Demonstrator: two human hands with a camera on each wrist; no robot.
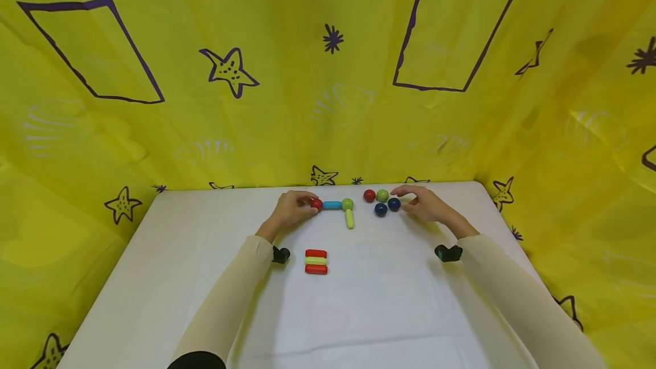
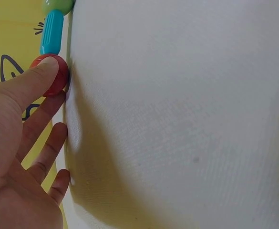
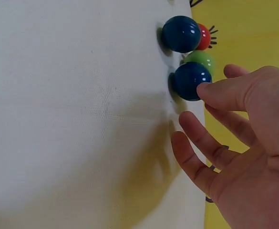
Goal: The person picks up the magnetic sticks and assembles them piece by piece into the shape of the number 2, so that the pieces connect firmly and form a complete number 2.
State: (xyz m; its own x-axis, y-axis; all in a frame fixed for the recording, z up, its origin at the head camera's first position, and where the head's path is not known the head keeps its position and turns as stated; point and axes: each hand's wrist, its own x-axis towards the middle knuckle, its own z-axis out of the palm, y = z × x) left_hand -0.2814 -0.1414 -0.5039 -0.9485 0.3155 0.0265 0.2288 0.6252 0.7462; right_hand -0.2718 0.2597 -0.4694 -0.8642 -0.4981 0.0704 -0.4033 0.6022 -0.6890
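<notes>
Left hand [image 1: 292, 209] pinches the end red ball [image 1: 316, 205], thumb and fingertip clamped on it, near the middle of the far edge of the table [image 1: 359, 300]. Blue rod [image 1: 332, 205], green ball [image 1: 347, 204] and yellow-green rod [image 1: 349, 220] follow on. Right hand [image 1: 427, 205]: fingers apart at the dark blue ball [image 1: 394, 204], farther right along that edge; thumb contact unclear. Judgement: steady the chain lightly; close thumb and index squarely across the dark blue ball, without nudging the lime ball [image 1: 382, 195] just beside it.

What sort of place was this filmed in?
Possibly a makeshift recording booth: a white-covered table hemmed by yellow printed sheeting, with colourful balls and short rods set out on it.
</notes>
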